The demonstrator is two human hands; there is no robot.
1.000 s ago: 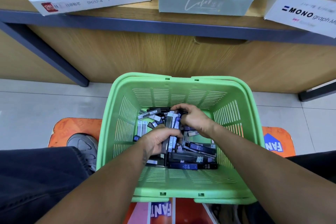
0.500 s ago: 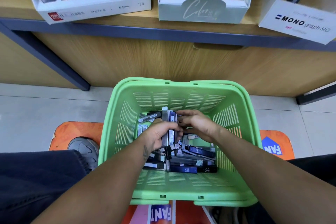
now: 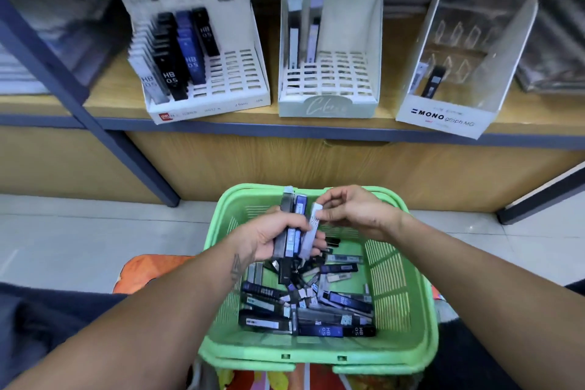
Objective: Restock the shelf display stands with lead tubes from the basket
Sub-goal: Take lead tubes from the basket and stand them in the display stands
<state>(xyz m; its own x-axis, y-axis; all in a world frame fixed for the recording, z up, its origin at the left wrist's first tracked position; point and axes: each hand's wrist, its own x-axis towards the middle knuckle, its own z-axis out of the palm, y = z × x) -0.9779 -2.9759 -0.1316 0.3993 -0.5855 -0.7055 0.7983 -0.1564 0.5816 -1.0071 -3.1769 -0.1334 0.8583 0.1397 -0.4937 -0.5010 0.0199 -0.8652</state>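
Floor (image 3: 79,241): pale glossy tiles ran below the shelf unit.
Mat (image 3: 142,272): an orange printed piece lay on the floor, partly hidden.
Shelf frame (image 3: 95,123): dark blue metal, with one slanted post going down to the floor on the left.
Wood panel (image 3: 253,165): a light brown board stood under the shelf edge.
Packages (image 3: 550,51): blurred grey wrapped goods lay at the right end of the shelf.
Trousers (image 3: 47,326): dark cloth filled the lower left corner.

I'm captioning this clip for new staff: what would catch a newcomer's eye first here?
The green basket on the floor, littered with lead tubes, stands out most. Above it the left hand grips a bundle of tubes while the right hand pinches a pale one. Behind, three half-empty display stands sit on the wooden shelf.
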